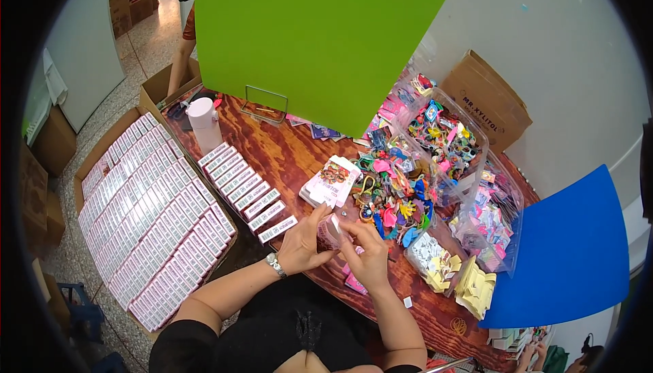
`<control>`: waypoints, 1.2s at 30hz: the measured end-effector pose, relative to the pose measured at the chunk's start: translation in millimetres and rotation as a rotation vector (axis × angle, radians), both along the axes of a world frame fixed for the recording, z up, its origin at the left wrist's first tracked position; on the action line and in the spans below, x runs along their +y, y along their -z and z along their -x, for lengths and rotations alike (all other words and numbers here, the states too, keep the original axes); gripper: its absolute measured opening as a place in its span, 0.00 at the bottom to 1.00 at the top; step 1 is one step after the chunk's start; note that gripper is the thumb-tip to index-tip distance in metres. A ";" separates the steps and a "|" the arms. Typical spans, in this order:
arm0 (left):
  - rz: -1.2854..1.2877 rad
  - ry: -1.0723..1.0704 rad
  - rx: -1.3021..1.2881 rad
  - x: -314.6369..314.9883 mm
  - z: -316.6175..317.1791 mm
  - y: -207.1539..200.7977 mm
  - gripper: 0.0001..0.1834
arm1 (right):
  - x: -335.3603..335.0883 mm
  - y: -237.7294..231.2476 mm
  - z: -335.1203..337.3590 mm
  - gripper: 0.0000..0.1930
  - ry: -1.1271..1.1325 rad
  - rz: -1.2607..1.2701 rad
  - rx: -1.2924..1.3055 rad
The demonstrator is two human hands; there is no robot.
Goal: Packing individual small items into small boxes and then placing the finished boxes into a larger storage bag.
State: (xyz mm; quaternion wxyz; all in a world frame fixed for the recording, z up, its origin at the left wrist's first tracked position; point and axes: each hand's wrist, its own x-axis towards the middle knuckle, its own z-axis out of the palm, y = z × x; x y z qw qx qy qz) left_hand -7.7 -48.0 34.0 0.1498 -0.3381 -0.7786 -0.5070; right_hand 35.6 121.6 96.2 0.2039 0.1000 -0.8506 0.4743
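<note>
Left hand [303,244] and right hand [367,257] pinch small pink box [331,231]; I judge packing well advanced (carton [109,138] nearly filled, row of boxes [248,192] on table), trinket bins [394,189] far from emptied.

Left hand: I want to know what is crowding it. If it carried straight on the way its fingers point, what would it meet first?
Probably the small pink packet that the left hand already grips with the right hand; depth is unclear.
</note>
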 end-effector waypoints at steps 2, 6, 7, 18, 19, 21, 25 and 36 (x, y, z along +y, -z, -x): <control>0.096 -0.014 0.053 -1.7 1.3 -3.6 0.56 | -0.4 -1.9 2.0 0.12 -0.023 -0.177 0.142; 0.215 -0.078 0.149 1.0 0.3 -0.6 0.61 | -5.3 -2.9 -1.2 0.13 -0.009 -0.232 0.109; 0.215 -0.078 0.148 2.0 0.1 0.0 0.61 | -5.7 -1.3 -1.0 0.13 -0.009 -0.253 0.134; 0.168 -0.074 0.197 7.5 -4.7 4.3 0.62 | -2.5 3.3 -2.7 0.14 0.005 -0.245 0.158; 0.169 -0.074 0.197 7.0 -4.5 5.1 0.62 | -2.2 2.8 -2.4 0.14 -0.023 -0.274 0.172; 0.223 -0.098 0.233 6.2 -5.7 6.7 0.62 | 0.3 2.8 -2.9 0.14 -0.048 -0.302 0.181; 0.254 -0.115 0.183 6.5 -5.1 6.0 0.62 | 8.1 11.5 -2.2 0.14 -0.089 -0.194 0.089; 0.242 -0.115 0.173 8.3 -6.6 -0.3 0.60 | -3.2 38.7 -14.0 0.15 0.102 0.291 -0.160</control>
